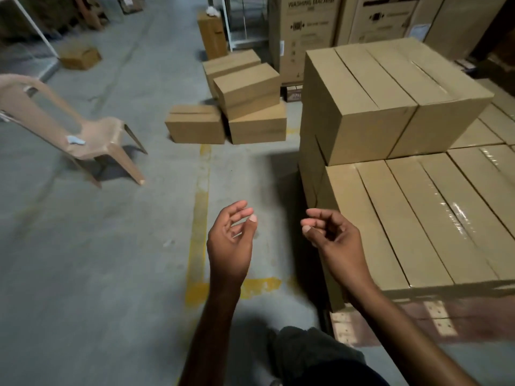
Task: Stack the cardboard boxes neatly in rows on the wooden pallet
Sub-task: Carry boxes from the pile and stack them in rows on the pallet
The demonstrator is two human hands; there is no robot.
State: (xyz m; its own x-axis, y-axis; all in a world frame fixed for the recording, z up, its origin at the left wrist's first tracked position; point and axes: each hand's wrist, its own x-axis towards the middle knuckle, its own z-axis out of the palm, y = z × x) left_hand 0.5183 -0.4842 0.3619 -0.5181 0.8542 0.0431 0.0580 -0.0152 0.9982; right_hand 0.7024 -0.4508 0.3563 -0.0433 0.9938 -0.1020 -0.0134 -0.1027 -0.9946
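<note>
Left hand (231, 235): held over the floor, palm turned inward, fingers loosely curled; the grip is slack and holds nothing.
Right hand (331, 240): in front of the near left edge of the stack, fingers loosely curled; the grip is empty.
Pallet (390, 321): lower right, with a bare strip showing on the near side.
Lower boxes (418, 218): taped cardboard boxes laid side by side in rows on the pallet.
Upper boxes (390, 101): two side by side on the lower boxes, at the far left corner.
Loose boxes (239, 107): clustered on the floor beyond the stack, well apart from both hands; the top one sits tilted.
Chair (83, 135): plastic, to the left.
Yellow line (200, 218): painted on the floor, running below the left hand.
Washing machine cartons (309, 29): tall, behind the stack.
</note>
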